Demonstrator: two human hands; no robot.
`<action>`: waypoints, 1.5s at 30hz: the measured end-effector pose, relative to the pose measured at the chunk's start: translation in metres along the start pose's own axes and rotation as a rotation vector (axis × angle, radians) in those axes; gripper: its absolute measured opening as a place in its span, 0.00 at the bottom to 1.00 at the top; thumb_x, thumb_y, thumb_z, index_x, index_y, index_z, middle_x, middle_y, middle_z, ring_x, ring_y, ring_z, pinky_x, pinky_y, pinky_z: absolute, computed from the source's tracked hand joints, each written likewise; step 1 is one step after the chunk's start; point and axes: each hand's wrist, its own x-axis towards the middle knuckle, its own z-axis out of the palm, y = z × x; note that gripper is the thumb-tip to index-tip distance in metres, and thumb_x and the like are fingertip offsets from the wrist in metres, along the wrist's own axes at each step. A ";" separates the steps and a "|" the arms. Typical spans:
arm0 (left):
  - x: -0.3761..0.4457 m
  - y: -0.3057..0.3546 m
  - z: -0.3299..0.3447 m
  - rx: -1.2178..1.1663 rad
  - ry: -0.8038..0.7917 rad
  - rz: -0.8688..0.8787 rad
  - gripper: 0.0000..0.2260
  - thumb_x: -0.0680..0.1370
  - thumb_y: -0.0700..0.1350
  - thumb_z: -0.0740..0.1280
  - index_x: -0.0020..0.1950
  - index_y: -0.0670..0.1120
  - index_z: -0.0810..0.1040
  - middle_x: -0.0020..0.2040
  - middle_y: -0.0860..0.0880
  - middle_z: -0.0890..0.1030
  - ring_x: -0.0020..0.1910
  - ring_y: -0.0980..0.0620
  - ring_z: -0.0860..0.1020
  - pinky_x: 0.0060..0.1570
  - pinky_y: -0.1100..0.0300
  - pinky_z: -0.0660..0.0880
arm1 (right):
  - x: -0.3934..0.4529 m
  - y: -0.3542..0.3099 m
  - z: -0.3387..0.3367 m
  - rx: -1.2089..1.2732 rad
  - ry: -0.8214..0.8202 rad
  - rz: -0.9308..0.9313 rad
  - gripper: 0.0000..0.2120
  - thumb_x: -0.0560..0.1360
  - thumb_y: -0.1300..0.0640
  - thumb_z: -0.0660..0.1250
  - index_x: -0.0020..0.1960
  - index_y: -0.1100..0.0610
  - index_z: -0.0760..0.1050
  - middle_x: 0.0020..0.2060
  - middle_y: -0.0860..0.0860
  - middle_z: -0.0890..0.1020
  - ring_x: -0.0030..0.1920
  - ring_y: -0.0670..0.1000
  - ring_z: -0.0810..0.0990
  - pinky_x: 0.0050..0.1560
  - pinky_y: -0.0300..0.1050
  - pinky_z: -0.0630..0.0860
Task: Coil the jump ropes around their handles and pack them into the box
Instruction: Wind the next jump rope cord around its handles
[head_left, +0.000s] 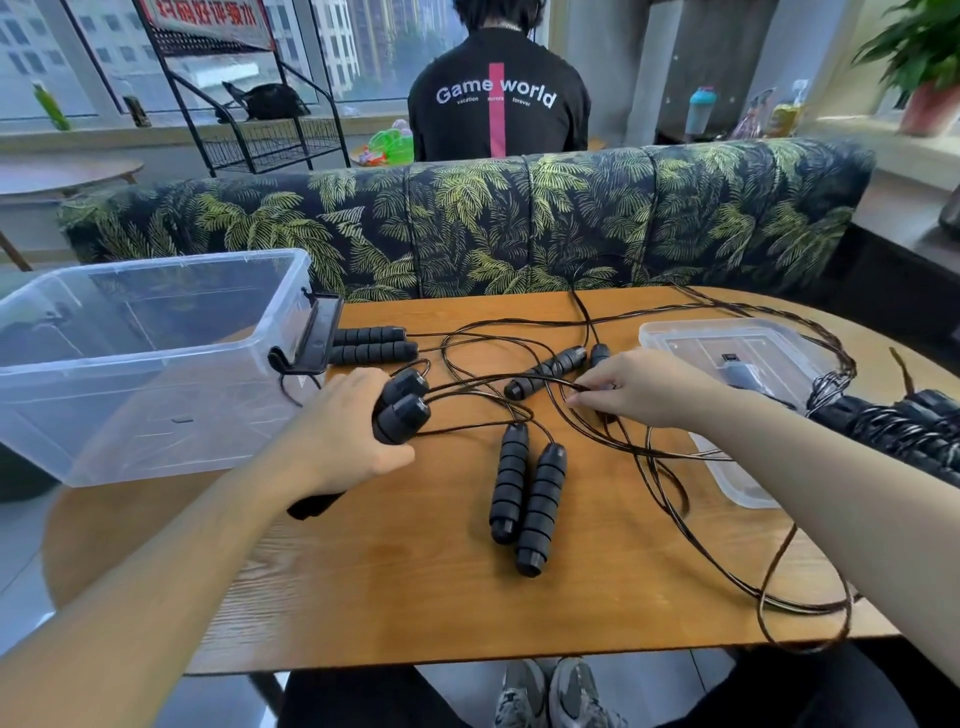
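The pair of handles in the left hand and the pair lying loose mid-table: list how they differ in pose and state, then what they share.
The held handles are gripped together by the left hand and lifted at an angle, caps pointing away from the person; the loose handles lie flat on the table, untouched. Both pairs are black, ribbed, side by side, with uncoiled rope trailing from them.

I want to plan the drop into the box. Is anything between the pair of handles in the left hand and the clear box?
Nothing solid blocks the way. The left hand holds the handle pair right beside the open box. But their cord, pinched by the right hand, trails uncoiled across the table, tangled among other ropes.
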 end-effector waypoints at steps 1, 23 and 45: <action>0.000 0.001 0.000 0.021 -0.024 0.034 0.21 0.64 0.60 0.70 0.50 0.50 0.72 0.49 0.52 0.77 0.51 0.45 0.75 0.51 0.49 0.74 | -0.001 -0.005 -0.003 0.017 -0.016 -0.011 0.15 0.80 0.41 0.64 0.57 0.49 0.83 0.44 0.45 0.83 0.44 0.46 0.79 0.42 0.39 0.74; 0.000 0.047 0.007 -0.668 -0.056 0.162 0.27 0.64 0.55 0.74 0.56 0.41 0.73 0.39 0.46 0.76 0.41 0.51 0.74 0.46 0.57 0.70 | -0.013 -0.002 0.002 0.227 0.012 0.006 0.16 0.76 0.53 0.71 0.58 0.39 0.70 0.48 0.41 0.80 0.50 0.46 0.79 0.48 0.38 0.77; 0.017 0.083 0.023 -0.452 0.029 -0.078 0.11 0.73 0.46 0.75 0.50 0.53 0.75 0.49 0.49 0.81 0.50 0.46 0.80 0.56 0.49 0.76 | -0.027 0.035 -0.009 0.111 0.127 0.286 0.37 0.76 0.45 0.66 0.81 0.45 0.54 0.80 0.53 0.58 0.78 0.58 0.57 0.76 0.60 0.60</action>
